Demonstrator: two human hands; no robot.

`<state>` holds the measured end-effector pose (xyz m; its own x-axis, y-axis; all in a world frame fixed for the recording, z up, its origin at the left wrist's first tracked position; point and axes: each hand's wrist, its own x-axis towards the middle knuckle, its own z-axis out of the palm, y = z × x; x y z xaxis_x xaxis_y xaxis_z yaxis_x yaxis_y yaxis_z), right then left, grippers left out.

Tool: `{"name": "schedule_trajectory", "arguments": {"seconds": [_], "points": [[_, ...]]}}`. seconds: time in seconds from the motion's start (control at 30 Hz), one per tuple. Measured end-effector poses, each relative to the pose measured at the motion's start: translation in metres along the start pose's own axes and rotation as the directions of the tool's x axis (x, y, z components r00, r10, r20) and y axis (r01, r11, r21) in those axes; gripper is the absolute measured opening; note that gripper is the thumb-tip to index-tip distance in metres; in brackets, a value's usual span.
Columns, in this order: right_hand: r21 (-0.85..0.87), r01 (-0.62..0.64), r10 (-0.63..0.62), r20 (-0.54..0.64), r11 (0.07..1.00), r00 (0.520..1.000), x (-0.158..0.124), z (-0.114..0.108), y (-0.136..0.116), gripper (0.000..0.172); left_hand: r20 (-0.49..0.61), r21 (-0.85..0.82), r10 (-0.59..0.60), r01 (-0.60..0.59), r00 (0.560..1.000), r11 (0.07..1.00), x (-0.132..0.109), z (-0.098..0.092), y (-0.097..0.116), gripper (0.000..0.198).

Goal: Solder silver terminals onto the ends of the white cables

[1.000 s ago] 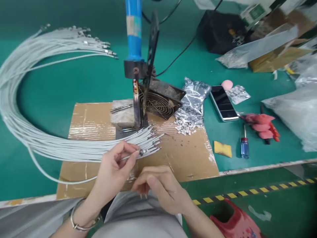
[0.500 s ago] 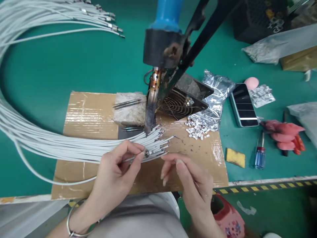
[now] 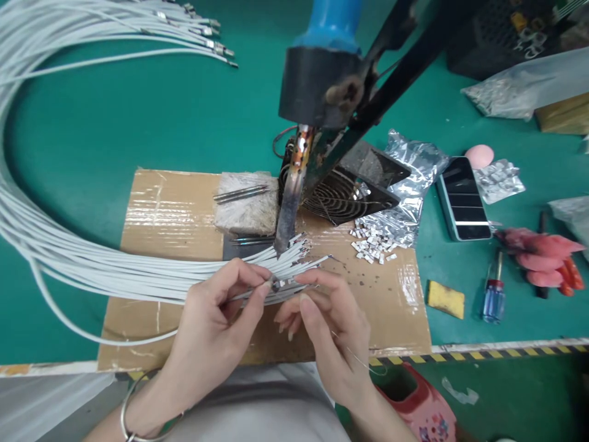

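**Both hands at the cable ends, under the iron**

On my feed, the bundle of white cables (image 3: 69, 258) sweeps in from the table's left edge. It crosses the cardboard sheet (image 3: 170, 215), with its stripped ends fanned out near the sheet's middle. I have the left hand (image 3: 211, 325), a bracelet (image 3: 126, 417) on its wrist, pinching one cable end (image 3: 275, 284) between thumb and forefinger. The pinch is right at the small metal fitting, toward the sheet's front edge.

Just above, the soldering iron (image 3: 288, 215) points down at the fanned ends, its blue handle clamped in a black stand. The right hand (image 3: 334, 334) has its fingers curled, the forefinger touching the cable tips just beside the left thumb. I cannot tell whether it grips anything.

Behind the iron a small fan (image 3: 340, 196) lies tilted. A foil bag (image 3: 409, 178) spills small metal pieces (image 3: 372, 239) near the sheet's back right corner. Farther right on the green table (image 3: 138, 123) lie a phone (image 3: 462, 205), a yellow sponge (image 3: 445, 299), a screwdriver (image 3: 493, 294) and red-handled pliers (image 3: 547, 258) by the right edge.
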<state>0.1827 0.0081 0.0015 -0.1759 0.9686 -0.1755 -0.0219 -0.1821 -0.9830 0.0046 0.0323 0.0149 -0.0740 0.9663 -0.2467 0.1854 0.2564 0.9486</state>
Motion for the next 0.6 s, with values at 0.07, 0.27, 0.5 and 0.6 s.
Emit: {"name": "schedule_trajectory", "arguments": {"seconds": [0.07, 0.27, 0.5, 0.6], "points": [[-0.106, -0.01, 0.007, -0.032, 0.994, 0.999, 0.002, -0.001, 0.0, 0.009, -0.008, -0.005, 0.0, 0.0, 1.0, 1.0, 0.001, 0.0, 0.002, 0.012], [-0.346, 0.087, -0.101, -0.024, 0.934, 0.995, 0.005, -0.012, -0.002, 0.012, -0.02, 0.023, -0.013, 0.014, 1.0, 1.0, 0.006, 0.0, 0.01, 0.011], [-0.519, 0.194, -0.261, -0.06, 0.833, 0.963, 0.007, -0.016, -0.001, 0.016, -0.027, -0.007, -0.009, 0.009, 1.0, 1.0, 0.005, 0.001, 0.005, 0.009], [-0.54, 0.21, -0.286, -0.061, 0.815, 0.956, 0.009, -0.013, 0.0, 0.016, -0.03, -0.023, -0.004, 0.003, 1.0, 1.0, 0.004, 0.001, 0.001, 0.009]]}}
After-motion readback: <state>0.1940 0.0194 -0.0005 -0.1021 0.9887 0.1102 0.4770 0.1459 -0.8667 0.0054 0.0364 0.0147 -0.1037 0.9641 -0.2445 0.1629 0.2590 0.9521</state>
